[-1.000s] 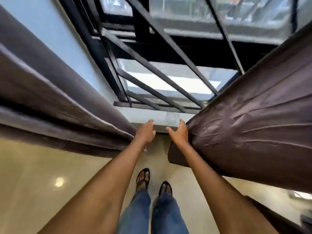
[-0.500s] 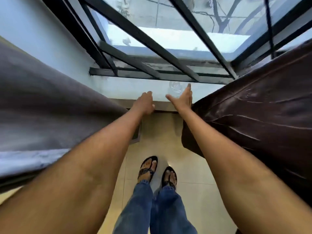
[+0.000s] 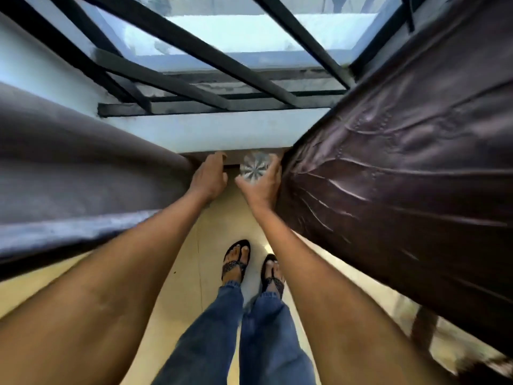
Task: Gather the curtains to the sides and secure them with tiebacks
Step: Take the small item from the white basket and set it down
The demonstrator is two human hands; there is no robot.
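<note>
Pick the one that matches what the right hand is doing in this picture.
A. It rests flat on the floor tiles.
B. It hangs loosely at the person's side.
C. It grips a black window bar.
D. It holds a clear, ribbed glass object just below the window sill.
D: the right hand has its thumb and fingers curled round a clear ribbed glass object just under the window sill, beside the dark curtain.

You stand on a pale, glossy tiled floor (image 3: 177, 295), your two feet in dark sandals (image 3: 236, 263) close together near its middle, jeans hems touching the straps. Ahead of you a white window sill (image 3: 211, 132) runs between the curtains, with the foot of the black window bars (image 3: 166, 109) resting along its far edge.
</note>
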